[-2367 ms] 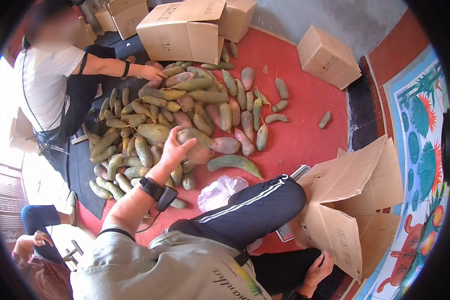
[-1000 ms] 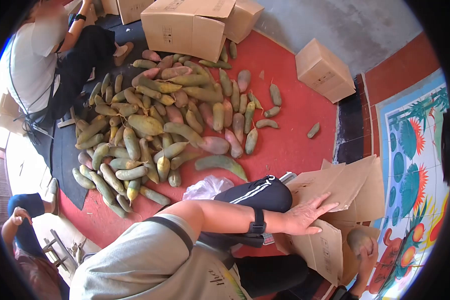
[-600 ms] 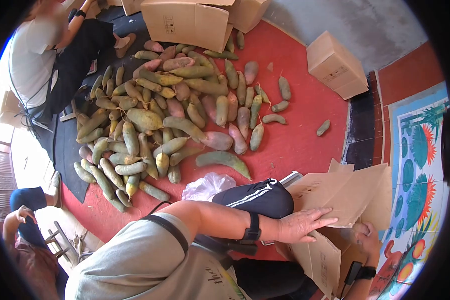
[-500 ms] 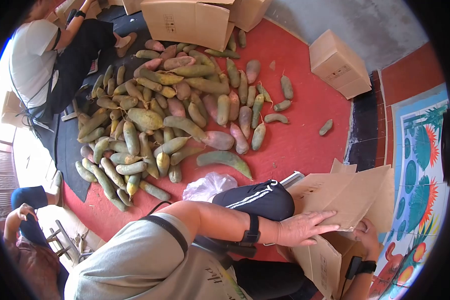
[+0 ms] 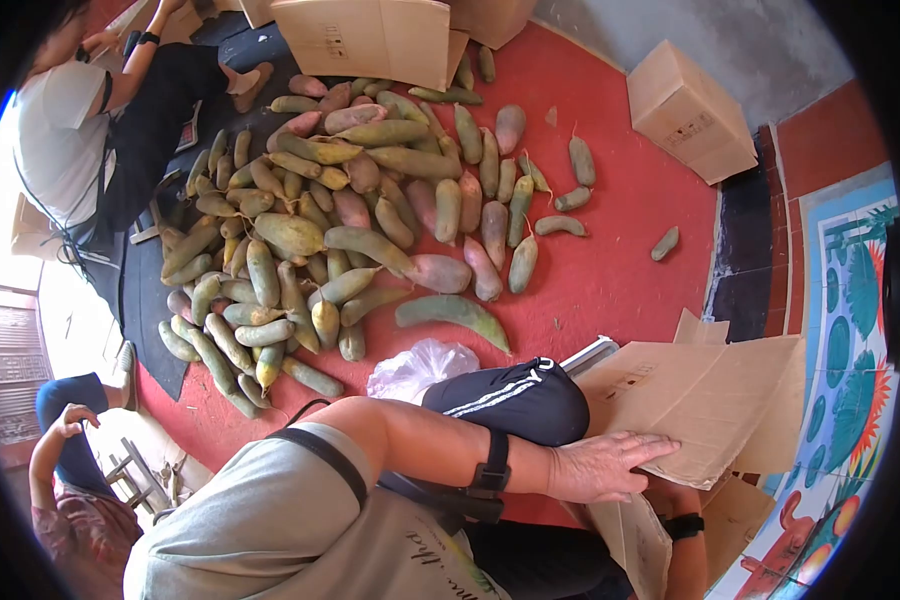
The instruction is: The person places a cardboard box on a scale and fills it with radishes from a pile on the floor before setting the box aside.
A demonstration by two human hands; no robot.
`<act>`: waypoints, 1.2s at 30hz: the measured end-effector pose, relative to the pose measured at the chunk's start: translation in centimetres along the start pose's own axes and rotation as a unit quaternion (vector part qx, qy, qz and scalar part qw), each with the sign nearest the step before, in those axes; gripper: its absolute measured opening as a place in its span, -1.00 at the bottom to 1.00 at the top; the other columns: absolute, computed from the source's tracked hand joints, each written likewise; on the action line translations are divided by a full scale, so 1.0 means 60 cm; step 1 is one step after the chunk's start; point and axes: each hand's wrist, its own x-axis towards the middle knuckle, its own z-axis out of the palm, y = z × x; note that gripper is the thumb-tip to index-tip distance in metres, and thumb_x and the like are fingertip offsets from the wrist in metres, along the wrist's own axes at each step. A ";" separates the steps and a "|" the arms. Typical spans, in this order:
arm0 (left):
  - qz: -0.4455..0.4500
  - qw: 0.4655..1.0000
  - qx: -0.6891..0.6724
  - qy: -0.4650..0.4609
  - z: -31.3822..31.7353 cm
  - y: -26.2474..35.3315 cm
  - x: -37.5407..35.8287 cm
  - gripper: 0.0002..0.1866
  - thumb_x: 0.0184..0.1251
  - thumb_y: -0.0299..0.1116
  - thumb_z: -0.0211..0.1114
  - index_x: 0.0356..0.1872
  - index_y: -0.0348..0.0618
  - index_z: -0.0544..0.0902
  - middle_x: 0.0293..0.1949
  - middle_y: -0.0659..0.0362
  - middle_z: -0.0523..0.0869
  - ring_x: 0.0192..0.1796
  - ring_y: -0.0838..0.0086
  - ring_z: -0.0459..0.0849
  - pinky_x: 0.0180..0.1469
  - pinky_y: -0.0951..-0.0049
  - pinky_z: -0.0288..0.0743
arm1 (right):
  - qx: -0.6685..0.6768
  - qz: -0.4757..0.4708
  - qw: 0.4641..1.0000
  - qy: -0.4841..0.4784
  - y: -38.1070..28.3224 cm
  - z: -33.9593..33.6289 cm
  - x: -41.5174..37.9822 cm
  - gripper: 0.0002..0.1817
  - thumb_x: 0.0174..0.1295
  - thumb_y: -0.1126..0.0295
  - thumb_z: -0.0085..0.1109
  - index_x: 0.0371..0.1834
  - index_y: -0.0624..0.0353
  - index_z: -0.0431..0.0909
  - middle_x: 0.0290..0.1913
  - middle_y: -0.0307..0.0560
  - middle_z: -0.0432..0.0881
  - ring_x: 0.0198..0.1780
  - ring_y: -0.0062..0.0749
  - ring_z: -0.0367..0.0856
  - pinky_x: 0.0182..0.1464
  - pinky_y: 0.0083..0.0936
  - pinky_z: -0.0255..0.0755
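A brown cardboard box [image 5: 705, 395] stands at the lower right, its flaps raised and spread. My left hand [image 5: 608, 466] lies on the near edge of the large flap, its fingers stretched out over the cardboard. Below that flap my right hand [image 5: 678, 498] reaches into the box; only skin by the wristband shows, and the fingers are hidden. A dark, white-striped trouser knee [image 5: 510, 400] rises beside the box. Against it rests a crumpled translucent plastic bag [image 5: 420, 368].
A large heap of green and reddish radish-like roots [image 5: 290, 235] covers the red floor [image 5: 620, 290]. One small root [image 5: 665, 243] lies apart. Cardboard boxes [image 5: 690, 115] stand along the wall. A person [image 5: 65, 130] sits upper left, another person [image 5: 80, 520] lower left. A painted tile wall [image 5: 840, 370] borders the right.
My right hand has moved from the flap's edge down and left, under the flap. My left hand stays on the flap, its fingers now closer together. The view has shifted slightly.
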 end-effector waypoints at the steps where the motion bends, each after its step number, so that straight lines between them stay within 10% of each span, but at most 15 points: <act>1: -0.001 1.000 -0.004 -0.001 0.002 0.000 0.000 -0.81 0.07 -0.26 0.25 -0.45 -0.14 0.48 0.32 -0.16 0.05 0.25 0.07 0.26 0.19 0.20 0.23 | 0.001 0.007 1.000 -0.002 0.011 0.012 0.000 -0.48 0.09 0.27 0.17 0.14 0.20 0.38 0.14 -0.03 0.45 0.12 -0.26 0.42 0.15 -0.42 0.29; 17: 0.028 0.998 -0.024 0.043 0.004 -0.003 -0.009 -0.80 -0.03 -0.30 0.28 -0.48 -0.18 0.48 0.29 -0.19 0.11 0.23 0.00 0.28 0.13 0.17 0.32 | -0.135 0.001 0.991 -0.014 -0.166 -0.063 -0.052 -0.49 0.13 0.16 0.12 0.15 0.11 0.37 0.21 -0.01 0.38 0.22 -0.20 0.32 0.25 -0.41 0.20; 20: 0.009 0.999 -0.025 0.037 0.007 -0.004 -0.010 -0.78 -0.07 -0.31 0.31 -0.47 -0.17 0.48 0.28 -0.17 0.13 0.21 0.01 0.31 0.11 0.16 0.33 | -0.316 -0.103 0.939 0.085 -0.419 -0.007 -0.155 -0.61 0.18 0.33 0.04 0.06 0.28 0.42 0.00 0.02 0.54 -0.03 -0.35 0.51 0.02 -0.46 0.39; 25: 0.005 0.998 -0.036 0.053 0.005 -0.001 -0.010 -0.77 -0.09 -0.31 0.34 -0.46 -0.16 0.49 0.28 -0.13 0.16 0.17 0.00 0.34 0.09 0.15 0.34 | -0.130 -0.114 0.983 0.067 -0.488 0.016 -0.275 -0.66 0.10 0.44 0.09 -0.04 0.32 0.45 -0.30 -0.07 0.55 -0.29 -0.48 0.50 -0.22 -0.54 0.40; 28: 0.002 0.996 -0.039 0.074 0.004 -0.001 -0.013 -0.78 -0.07 -0.33 0.33 -0.44 -0.16 0.49 0.26 -0.12 0.20 0.15 0.00 0.36 0.08 0.14 0.34 | -0.145 -0.119 0.979 0.074 -0.506 0.081 -0.343 -0.38 0.23 -0.12 -0.12 -0.01 0.31 0.44 -0.18 -0.03 0.54 -0.14 -0.37 0.51 -0.06 -0.48 0.35; 36: -0.048 0.977 0.108 0.177 -0.166 -0.029 -0.083 -0.71 -0.10 -0.43 0.33 -0.29 -0.17 0.50 0.07 -0.03 0.44 0.06 0.06 0.45 0.04 0.18 0.37 | -0.200 -0.194 0.939 0.200 -0.501 0.181 -0.377 -0.40 0.24 -0.06 -0.17 -0.11 0.38 0.45 -0.25 0.11 0.51 -0.17 -0.16 0.50 -0.07 -0.39 0.31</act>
